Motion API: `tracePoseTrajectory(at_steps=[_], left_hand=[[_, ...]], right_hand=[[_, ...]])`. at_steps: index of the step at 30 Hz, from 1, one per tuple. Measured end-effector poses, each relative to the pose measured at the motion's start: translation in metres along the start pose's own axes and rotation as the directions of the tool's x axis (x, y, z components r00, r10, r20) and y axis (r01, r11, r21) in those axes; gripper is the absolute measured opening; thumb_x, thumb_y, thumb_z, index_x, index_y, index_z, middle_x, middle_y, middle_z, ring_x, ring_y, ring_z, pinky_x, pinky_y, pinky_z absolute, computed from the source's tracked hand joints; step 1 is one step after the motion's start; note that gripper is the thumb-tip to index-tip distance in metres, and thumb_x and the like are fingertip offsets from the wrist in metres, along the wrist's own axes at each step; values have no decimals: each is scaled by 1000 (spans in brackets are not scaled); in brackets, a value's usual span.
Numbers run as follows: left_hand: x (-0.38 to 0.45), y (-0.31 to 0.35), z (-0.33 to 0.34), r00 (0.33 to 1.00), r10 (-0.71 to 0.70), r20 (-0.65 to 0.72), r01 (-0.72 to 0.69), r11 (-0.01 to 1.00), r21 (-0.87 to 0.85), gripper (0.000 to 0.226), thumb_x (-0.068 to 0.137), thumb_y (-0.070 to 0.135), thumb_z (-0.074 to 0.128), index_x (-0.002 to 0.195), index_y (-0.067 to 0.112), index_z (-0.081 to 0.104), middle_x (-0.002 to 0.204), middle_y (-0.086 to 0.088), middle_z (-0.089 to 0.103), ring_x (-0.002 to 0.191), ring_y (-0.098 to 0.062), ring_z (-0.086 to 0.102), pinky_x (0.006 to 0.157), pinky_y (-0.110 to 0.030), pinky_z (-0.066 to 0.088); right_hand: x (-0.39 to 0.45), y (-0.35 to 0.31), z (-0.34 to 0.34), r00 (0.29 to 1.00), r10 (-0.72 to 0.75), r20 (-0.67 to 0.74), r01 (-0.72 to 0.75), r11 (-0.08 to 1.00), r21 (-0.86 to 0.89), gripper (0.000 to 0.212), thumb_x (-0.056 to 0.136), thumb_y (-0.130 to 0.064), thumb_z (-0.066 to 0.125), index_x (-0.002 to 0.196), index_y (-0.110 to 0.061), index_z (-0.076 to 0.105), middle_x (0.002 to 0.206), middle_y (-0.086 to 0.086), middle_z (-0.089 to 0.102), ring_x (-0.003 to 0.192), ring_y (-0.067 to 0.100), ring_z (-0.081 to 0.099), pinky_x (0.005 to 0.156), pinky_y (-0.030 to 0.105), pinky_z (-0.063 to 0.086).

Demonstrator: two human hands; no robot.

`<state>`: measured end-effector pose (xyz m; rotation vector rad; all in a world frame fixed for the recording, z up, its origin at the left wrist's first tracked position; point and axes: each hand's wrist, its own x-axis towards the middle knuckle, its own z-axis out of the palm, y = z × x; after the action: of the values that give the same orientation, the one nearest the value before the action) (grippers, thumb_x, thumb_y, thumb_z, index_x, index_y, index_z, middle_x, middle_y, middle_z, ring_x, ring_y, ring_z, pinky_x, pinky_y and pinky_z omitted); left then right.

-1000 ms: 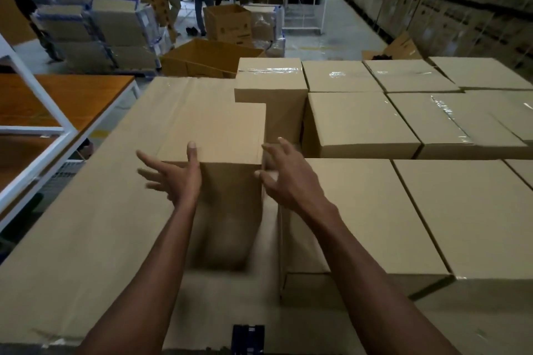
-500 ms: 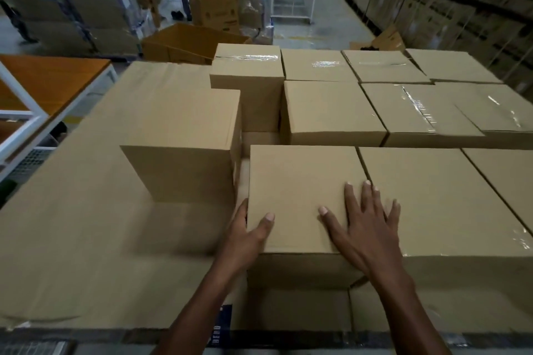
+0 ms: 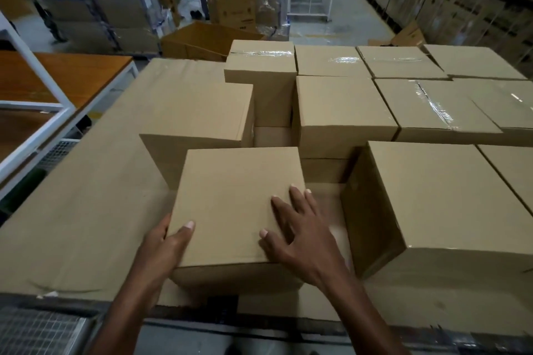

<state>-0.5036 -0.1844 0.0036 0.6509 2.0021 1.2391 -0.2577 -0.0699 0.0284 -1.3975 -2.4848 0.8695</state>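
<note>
Where the flat corrugated sheet (image 3: 95, 181) reaches the near edge: one plain cardboard box (image 3: 236, 204), matte, square-topped, untaped. The left hand (image 3: 164, 251) grips its near left corner, thumb on top. The right hand (image 3: 302, 236) lies flat on the lid, fingers spread. Near its right side, a larger carton (image 3: 432, 196). Behind, a similar box (image 3: 199, 112). Farther back, rectangular cartons (image 3: 432, 104) sealed with glossy clear tape.

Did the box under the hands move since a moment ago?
Yes. The near box slid left, away from the big box on its right. A gap now shows between them where they touched before.
</note>
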Motion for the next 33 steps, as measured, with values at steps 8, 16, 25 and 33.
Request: tracePoseTrajectory(at_steps=[8, 16, 25, 33], left_hand=[[27, 2, -75, 970, 39, -240, -15, 995, 101, 36, 98, 27, 67, 134, 20, 66, 117, 0, 70, 112, -28, 65, 89, -40, 47], [68, -40, -135, 946, -40, -323, 96, 982, 160, 59, 91, 57, 66, 145, 37, 52, 140, -4, 61, 115, -32, 60, 94, -55, 51], [-17, 72, 15, 574, 740, -350, -548, 665, 507, 24, 98, 15, 61, 121, 12, 64, 126, -8, 61, 122, -28, 51, 100, -25, 40], [-59, 80, 227, 811, 499, 305, -478, 866, -145, 23, 97, 37, 66, 119, 43, 63, 125, 16, 66, 118, 0, 62, 96, -27, 56]], right_hand=[[36, -56, 44, 973, -224, 59, 207, 956, 209, 74, 95, -56, 60, 159, -39, 28, 173, -13, -6, 156, 14, -24, 125, 53, 16], [46, -76, 58, 945, -305, 120, 265, 926, 268, 69, 97, -53, 62, 157, -41, 30, 171, -19, -5, 157, 10, -17, 124, 54, 18], [31, 61, -51, 938, -21, -346, 95, 976, 198, 55, 100, -51, 60, 151, -34, 49, 168, -6, 28, 155, 12, 22, 121, 36, 29], [-16, 211, -141, 785, 352, -510, -338, 933, 124, 66, 97, -57, 57, 154, -28, 44, 167, 5, 28, 153, 28, 28, 118, 56, 35]])
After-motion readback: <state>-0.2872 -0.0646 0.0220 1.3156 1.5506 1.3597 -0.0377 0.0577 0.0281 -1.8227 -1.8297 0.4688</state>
